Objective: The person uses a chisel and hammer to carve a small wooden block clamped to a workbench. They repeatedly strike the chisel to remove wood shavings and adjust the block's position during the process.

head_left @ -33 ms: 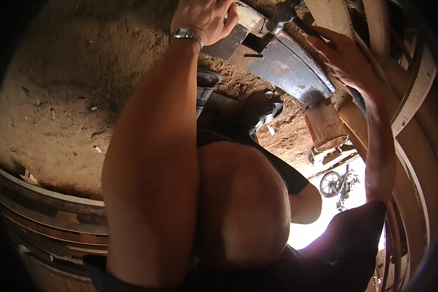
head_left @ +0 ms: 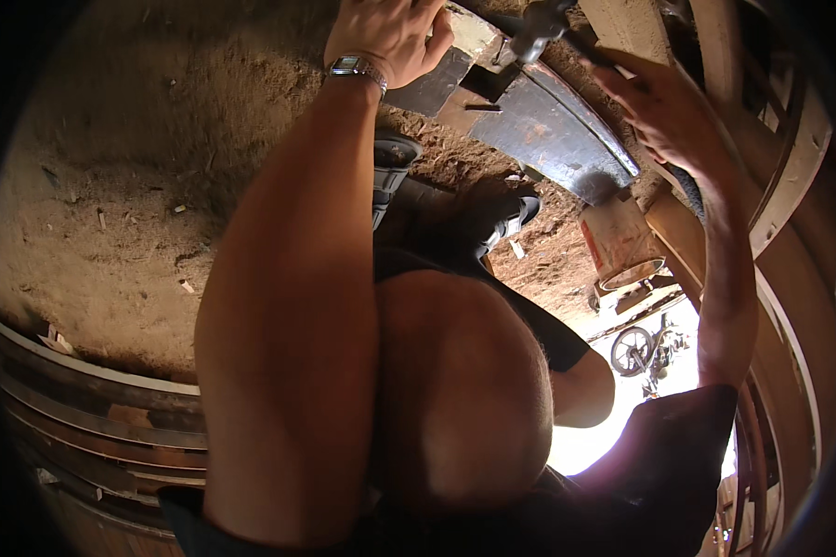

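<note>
My right hand [head_left: 664, 116] is closed round the dark handle of a hammer [head_left: 537, 30]. The hammer's metal head is near the top edge, over the far end of a worn, dark metal-faced sheet [head_left: 567, 130] with a raised curved edge. A pale, scuffed block [head_left: 474, 35] sits beside the hammer head. My left hand [head_left: 390, 37], with a watch [head_left: 348, 65] on the wrist, is by that block. Its thumb is bent and the fingers look curled, but the frame's top edge cuts them off, so what they hold is hidden.
Bare earth [head_left: 111, 186] with scattered wood chips spreads on the left. Stacked planks [head_left: 111, 418] lie at the lower left, and curved timbers [head_left: 799, 195] stand at the right. A tipped, stained bucket [head_left: 618, 241] is near the sheet. In bright light beyond is a wheeled vehicle [head_left: 633, 351].
My right hand and the hammer have shifted very slightly to the right. My left hand stays in place.
</note>
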The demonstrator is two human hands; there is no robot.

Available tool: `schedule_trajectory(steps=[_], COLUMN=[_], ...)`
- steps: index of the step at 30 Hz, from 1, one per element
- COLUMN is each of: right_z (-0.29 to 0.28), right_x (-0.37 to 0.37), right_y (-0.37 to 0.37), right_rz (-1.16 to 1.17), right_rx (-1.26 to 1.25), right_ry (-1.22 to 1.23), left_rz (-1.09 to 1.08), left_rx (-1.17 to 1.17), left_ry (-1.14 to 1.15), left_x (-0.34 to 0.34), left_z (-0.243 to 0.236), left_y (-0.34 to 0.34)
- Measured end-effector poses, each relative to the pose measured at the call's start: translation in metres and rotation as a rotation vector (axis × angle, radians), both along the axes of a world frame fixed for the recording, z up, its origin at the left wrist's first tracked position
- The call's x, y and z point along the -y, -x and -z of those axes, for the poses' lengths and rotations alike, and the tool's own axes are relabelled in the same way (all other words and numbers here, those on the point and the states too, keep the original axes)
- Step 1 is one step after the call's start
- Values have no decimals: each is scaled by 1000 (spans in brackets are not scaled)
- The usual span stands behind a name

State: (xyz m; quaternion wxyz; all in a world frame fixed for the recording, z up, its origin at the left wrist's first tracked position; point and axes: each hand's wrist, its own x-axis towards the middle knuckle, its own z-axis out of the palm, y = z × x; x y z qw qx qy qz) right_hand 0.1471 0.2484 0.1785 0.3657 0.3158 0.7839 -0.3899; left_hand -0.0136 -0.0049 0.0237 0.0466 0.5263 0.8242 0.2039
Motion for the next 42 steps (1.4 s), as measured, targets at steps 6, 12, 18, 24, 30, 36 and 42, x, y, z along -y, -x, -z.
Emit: schedule_trajectory(steps=[6, 12, 18, 24, 30, 36, 42], right_z=[7, -11, -5, 27, 95, 64, 39], right_x=[16, -4, 9, 95, 178, 205, 248], right_y=[-4, 8, -24, -59, -104, -64, -62], right_rz=[28, -16, 591, 654, 1001, 1659, 1379], right_rx=[-52, 12, -269, -89, -285, -396, -705], right_ry=[-45, 48, 126, -239, -174, 125, -329], left_rz=[8, -12, -11, 10, 29, 34, 49], left_rx=[14, 13, -3, 7, -3, -26, 2], left_ry=[-46, -27, -51, -81, -59, -89, -29], left_x=[-6, -2, -3, -8, -7, -7, -8], left_z=[4, 3, 5, 1, -4, 3, 1], left_y=[-4, -2, -2, -2, 0, -1, -2])
